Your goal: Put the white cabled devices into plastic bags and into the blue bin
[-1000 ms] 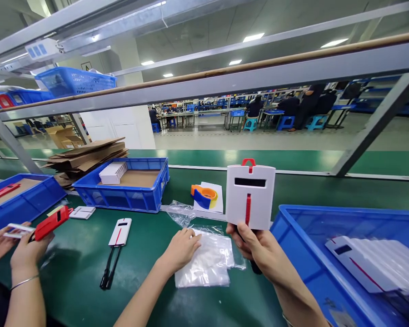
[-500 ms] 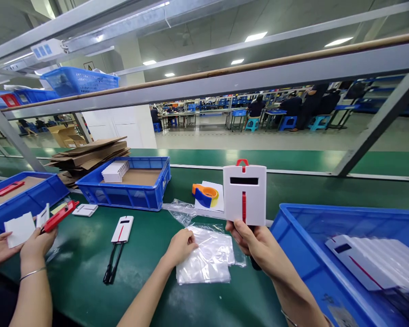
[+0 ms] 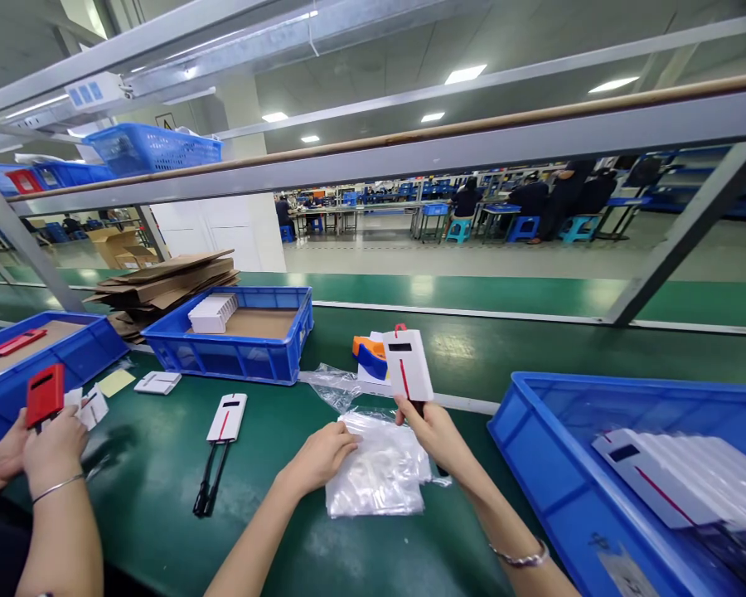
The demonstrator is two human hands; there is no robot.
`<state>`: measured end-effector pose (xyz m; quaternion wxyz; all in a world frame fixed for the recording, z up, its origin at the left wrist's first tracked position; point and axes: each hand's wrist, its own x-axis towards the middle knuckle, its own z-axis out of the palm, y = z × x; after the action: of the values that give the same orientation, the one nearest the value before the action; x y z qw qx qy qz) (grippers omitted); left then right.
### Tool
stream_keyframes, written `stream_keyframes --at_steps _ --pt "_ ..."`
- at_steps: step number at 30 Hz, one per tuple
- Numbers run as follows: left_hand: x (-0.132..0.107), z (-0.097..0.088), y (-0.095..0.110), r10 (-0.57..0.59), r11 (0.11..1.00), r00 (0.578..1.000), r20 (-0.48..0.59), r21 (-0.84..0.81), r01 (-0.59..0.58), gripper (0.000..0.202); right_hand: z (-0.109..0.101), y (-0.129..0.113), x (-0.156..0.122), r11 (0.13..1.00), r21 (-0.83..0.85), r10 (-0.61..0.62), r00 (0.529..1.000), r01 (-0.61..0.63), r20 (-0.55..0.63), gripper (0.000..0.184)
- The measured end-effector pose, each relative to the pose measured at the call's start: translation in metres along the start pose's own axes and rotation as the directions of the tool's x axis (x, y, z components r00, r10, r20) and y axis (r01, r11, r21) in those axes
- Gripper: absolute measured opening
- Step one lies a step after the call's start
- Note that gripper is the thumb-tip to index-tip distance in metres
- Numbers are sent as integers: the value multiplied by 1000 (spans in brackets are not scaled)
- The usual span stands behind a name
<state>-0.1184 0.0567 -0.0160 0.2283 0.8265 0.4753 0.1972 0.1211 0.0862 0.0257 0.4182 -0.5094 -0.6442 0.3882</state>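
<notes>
My right hand (image 3: 432, 427) grips a white flat device (image 3: 409, 365) by its lower end. It has a dark window, a red strip and a red loop on top, and it tilts slightly over the bench. My left hand (image 3: 323, 454) is closed at the upper left corner of a stack of clear plastic bags (image 3: 376, 473); its fingertips are partly hidden. A similar white device with two black leads (image 3: 227, 417) lies on the green bench to the left of my left hand.
At the right, a blue crate (image 3: 553, 431) holds several bagged white devices (image 3: 671, 477). An orange and blue tape dispenser (image 3: 371, 356) stands behind the bags. Another blue crate (image 3: 267, 365) sits back left. A co-worker's hands (image 3: 53, 444) hold a red device (image 3: 45, 394).
My right hand has lowered the white device, moved it left and tilted it. My left hand stays at the bags. The co-worker's red device has turned upright.
</notes>
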Motion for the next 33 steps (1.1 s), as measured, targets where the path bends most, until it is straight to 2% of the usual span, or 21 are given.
stream_keyframes --at_steps 4,8,11,13,15,17,19,21,26,29,33 --pt "-3 2 -1 18 1000 1000 -6 -21 -18 33 17 28 2 995 -25 99 995 -99 -10 43" --pt "-4 7 -1 20 995 999 -41 -93 -24 32 26 40 2 982 -11 188 982 -188 23 30" --pt "-6 9 1 -9 979 993 -120 -204 -16 29 30 46 1 968 1 248 966 -249 74 27" --pt "-10 8 2 -71 952 977 -203 -306 5 32 32 51 -2 956 9 289 951 -292 114 25" --pt "-16 4 3 -175 905 946 -272 -422 47 46 35 55 -5 943 23 326 933 -333 151 24" --pt "-24 -4 3 -288 843 914 -285 -528 101 56 36 55 -6 932 57 343 923 -357 176 29" --pt "-34 -16 5 -359 784 900 -245 -603 149 55 35 48 -5 930 121 321 928 -346 187 39" --pt "-43 -30 11 -382 741 906 -181 -646 184 50 34 34 -5 933 207 259 948 -295 183 52" --pt "-62 -56 36 -341 715 939 -42 -660 230 44 36 -8 -14 923 333 129 970 -194 207 67" --pt "-68 -63 47 -296 728 954 39 -637 253 41 38 -25 -24 932 309 104 955 -191 278 61" --pt "-74 -74 53 -247 779 959 138 -560 281 40 35 -43 -37 950 252 70 911 -186 408 37"
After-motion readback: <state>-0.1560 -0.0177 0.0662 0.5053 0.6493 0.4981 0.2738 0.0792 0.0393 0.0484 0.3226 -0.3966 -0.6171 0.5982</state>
